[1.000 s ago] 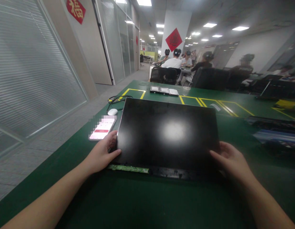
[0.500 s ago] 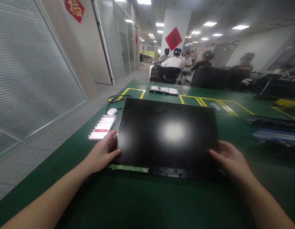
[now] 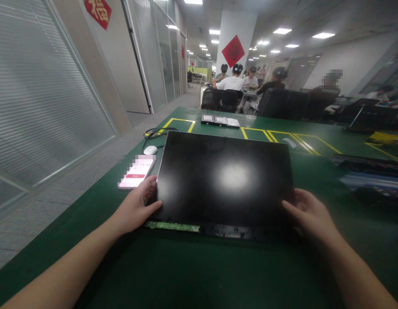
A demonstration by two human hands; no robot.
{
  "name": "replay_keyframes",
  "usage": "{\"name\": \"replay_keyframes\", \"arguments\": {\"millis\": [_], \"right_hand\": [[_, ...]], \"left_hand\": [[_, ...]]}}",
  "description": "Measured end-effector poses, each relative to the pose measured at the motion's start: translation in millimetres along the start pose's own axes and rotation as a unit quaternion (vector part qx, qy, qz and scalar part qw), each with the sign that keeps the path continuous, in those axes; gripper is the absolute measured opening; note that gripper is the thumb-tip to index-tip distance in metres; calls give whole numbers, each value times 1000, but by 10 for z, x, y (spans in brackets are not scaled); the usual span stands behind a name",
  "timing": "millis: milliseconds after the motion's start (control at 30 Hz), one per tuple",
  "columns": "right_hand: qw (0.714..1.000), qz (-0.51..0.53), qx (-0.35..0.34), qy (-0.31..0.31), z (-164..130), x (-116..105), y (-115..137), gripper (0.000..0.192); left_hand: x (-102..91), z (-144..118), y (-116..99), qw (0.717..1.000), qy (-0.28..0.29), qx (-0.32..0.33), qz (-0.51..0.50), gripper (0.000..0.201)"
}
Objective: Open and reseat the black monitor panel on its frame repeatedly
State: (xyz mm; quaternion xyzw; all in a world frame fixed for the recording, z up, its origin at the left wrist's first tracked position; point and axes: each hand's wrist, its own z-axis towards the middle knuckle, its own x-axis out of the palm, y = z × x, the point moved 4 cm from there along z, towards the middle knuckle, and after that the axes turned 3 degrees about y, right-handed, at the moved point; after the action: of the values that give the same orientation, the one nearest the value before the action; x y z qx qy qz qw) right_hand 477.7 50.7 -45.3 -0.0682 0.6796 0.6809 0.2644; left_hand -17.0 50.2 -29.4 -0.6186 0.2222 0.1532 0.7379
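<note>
The left hand [image 3: 137, 206] gripped the lower left corner of the display panel [image 3: 224, 180], thumb laid on the glossy face and fingers curled around the edge. The right hand [image 3: 310, 214] clasped the lower right corner in the same way. The panel lay flat in the middle of the frame, its near edge showing a thin green circuit strip [image 3: 173, 226] and a dark connector bar.

Such a panel looked thin, stiff and fairly light, but brittle: the glass face would likely crack under twisting or point pressure, and it seemed slick to the fingers. The side edges seemed the safe place to hold it, well away from the exposed strip.

Just left of the panel lay a phone [image 3: 137, 173] with a lit screen, and beyond it a white mouse [image 3: 150, 149] beside coiled black cables [image 3: 156, 132]. The green table mat [image 3: 199, 274] carried yellow taped boxes toward the upper middle of the frame, where small trays [image 3: 220, 121] sat. Behind, seated people worked under ceiling lights; glass partitions ran along the left.
</note>
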Motion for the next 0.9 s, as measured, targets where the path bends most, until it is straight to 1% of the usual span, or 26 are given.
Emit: {"name": "replay_keyframes", "arguments": {"millis": [200, 500, 667, 900], "right_hand": [[1000, -9, 9, 5, 9, -10, -3, 55], [1000, -15, 2, 5, 25, -20, -19, 52], [999, -28, 15, 10, 17, -16, -3, 54], [1000, -22, -4, 0, 26, -25, -5, 50]], "left_hand": [[-15, -1, 42, 1000, -4, -5, 11, 65], [-9, 1, 15, 1000, -3, -3, 12, 64], [-8, 0, 26, 1000, -6, -5, 11, 64], [-1, 0, -18, 1000, 7, 5, 1, 61]]}}
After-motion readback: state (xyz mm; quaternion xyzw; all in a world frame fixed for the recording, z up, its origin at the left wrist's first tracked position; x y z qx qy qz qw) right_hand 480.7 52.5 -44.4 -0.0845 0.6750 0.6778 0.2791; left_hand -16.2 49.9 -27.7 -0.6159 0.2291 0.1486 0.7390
